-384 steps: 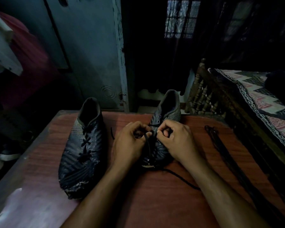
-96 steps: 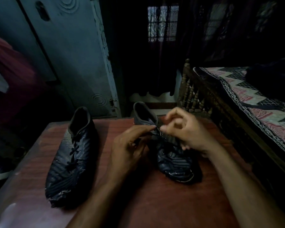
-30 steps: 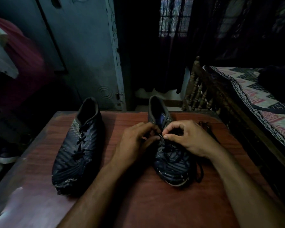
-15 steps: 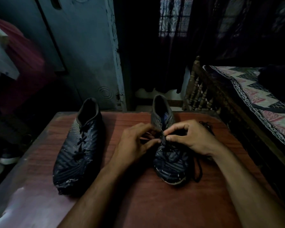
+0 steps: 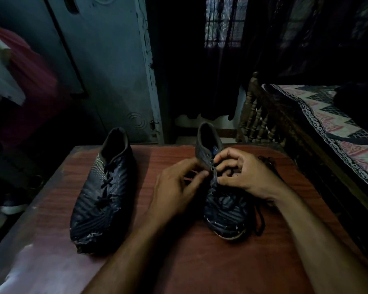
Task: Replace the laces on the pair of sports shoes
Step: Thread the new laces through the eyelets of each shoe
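Two dark sports shoes stand on a reddish wooden table, toes toward me. The left shoe is laced with a dark lace. Both hands work at the eyelets of the right shoe. My left hand pinches the shoe's left eyelet flap between thumb and fingers. My right hand has curled fingers pinching at the lace near the eyelets. A loose dark lace trails off the shoe's right side onto the table. The lace between the fingertips is hard to make out in the dim light.
A wooden bed frame with a patterned bedspread runs along the table's right side. A grey-blue door stands behind the table. More dark lace lies behind my right hand. Shoes sit on the floor at left.
The right shoe's heel has tipped up slightly and my right hand's fingers have curled tighter at the eyelets. My left hand keeps its pinch on the flap. The left shoe has not moved.
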Demonstrator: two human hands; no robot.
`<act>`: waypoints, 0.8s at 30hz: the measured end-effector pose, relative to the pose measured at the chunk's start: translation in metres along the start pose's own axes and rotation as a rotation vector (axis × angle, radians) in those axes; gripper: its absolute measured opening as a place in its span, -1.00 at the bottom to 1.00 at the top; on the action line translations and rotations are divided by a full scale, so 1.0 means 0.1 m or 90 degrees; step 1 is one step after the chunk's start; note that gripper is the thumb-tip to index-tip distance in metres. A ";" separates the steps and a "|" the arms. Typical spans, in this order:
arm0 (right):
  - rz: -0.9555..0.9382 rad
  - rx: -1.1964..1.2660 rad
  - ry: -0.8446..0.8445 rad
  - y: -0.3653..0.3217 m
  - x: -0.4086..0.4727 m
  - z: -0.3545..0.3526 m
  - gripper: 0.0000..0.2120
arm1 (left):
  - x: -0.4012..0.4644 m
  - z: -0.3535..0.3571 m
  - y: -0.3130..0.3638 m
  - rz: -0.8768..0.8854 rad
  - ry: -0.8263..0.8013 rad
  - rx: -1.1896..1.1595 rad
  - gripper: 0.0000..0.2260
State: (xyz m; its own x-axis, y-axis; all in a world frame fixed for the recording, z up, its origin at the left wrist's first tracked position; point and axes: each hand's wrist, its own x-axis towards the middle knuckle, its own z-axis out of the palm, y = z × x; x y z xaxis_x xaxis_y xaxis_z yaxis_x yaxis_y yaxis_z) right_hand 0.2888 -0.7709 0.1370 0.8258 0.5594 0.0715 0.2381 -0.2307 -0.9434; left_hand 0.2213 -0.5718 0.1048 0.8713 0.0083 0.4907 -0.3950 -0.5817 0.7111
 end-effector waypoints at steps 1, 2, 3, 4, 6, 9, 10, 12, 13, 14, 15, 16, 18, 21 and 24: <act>0.001 0.010 0.003 0.01 0.00 -0.01 -0.69 | 0.00 0.01 0.04 -0.090 0.024 -0.145 -0.90; -0.001 0.017 0.011 0.01 0.00 -0.01 -0.70 | 0.01 0.01 0.11 -0.183 0.056 -0.320 -0.87; -0.004 0.027 0.022 0.02 0.00 -0.01 -0.73 | 0.02 0.00 0.16 -0.266 0.100 -0.468 -0.86; -0.007 0.047 0.037 0.02 0.00 0.00 -0.77 | 0.05 -0.01 0.18 -0.324 0.148 -0.563 -0.85; -0.003 0.104 0.072 0.02 0.00 0.02 -0.85 | 0.08 -0.04 0.17 -0.393 0.190 -0.624 -0.86; 0.003 0.139 0.115 0.03 0.01 0.04 -0.85 | 0.07 -0.10 0.07 -0.306 0.152 -0.373 -0.93; 0.003 0.140 0.121 0.04 0.01 0.05 -0.83 | 0.05 -0.12 0.03 -0.238 0.107 -0.248 -0.97; 0.005 0.142 0.128 0.04 0.02 0.06 -0.83 | 0.03 -0.15 -0.05 -0.145 -0.001 -0.066 -0.92; 0.005 0.143 0.130 0.04 0.02 0.06 -0.84 | 0.03 -0.16 -0.07 -0.121 -0.034 -0.013 -0.89; 0.005 0.144 0.133 0.04 0.02 0.07 -0.85 | 0.04 -0.17 -0.10 -0.102 -0.043 0.022 -0.89; 0.005 0.141 0.137 0.05 0.03 0.07 -0.86 | 0.04 -0.19 -0.11 -0.090 -0.038 0.045 -0.90; 0.004 0.138 0.142 0.05 0.03 0.07 -0.87 | 0.04 -0.20 -0.12 -0.086 -0.025 0.053 -0.91; 0.003 0.145 0.147 0.06 0.04 0.08 -0.88 | 0.03 -0.18 -0.07 -0.115 -0.005 -0.007 -0.90; 0.006 0.177 0.149 0.06 0.04 0.11 -0.87 | 0.04 -0.13 0.05 -0.241 0.031 -0.378 -0.84; 0.009 0.180 0.158 0.06 0.06 0.11 -0.86 | 0.07 -0.11 0.17 -0.335 0.053 -0.590 -0.80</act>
State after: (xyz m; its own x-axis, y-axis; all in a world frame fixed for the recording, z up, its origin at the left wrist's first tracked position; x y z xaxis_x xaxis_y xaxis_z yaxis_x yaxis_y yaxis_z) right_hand 0.2894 -0.7605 0.1279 0.9348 0.3404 0.1018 0.1043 0.0111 -0.9945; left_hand 0.2178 -0.5727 0.1253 0.9879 0.1543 0.0184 -0.0729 0.3560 0.9316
